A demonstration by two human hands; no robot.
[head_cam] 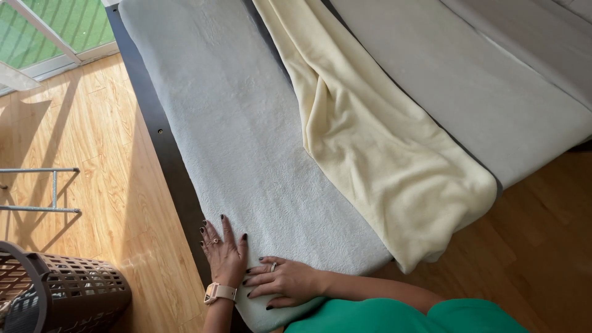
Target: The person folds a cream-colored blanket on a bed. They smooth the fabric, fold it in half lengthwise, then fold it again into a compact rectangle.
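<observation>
- Head view, the only one. The person stands at the near end of a bed and looks down along it.
- Left hand (225, 254): flat, palm down, fingers spread and pointing up the bed. It grips nothing. It rests on the near left edge of the pale grey mattress cover (246, 142), with the outer fingers over the dark bed frame (165, 145). There is a pale wristwatch (220, 291) on that wrist.
- Right hand (282, 280): also open and flat, fingers pointing left, touching the cover just beside the left hand. It holds nothing. A ring (274, 266) shows on one finger.
- The cover lies stretched over the long left mattress and looks mostly smooth. Its near corner sits under and between the two hands.
- Judged step: pressing or smoothing the cover at the near corner, rather than lifting it.
- Judged need: for the corner to seat, the fingers would have to curl under the edge and draw the fabric down. The flat palms have no hold on it as they lie.
- A cream blanket (370, 154) lies draped diagonally between this mattress and a second grey mattress (468, 80), its end hanging off toward the wooden floor (92, 123).
- To the left are a brown laundry basket (74, 290) and a metal rack (49, 188), both well apart from the hands.
</observation>
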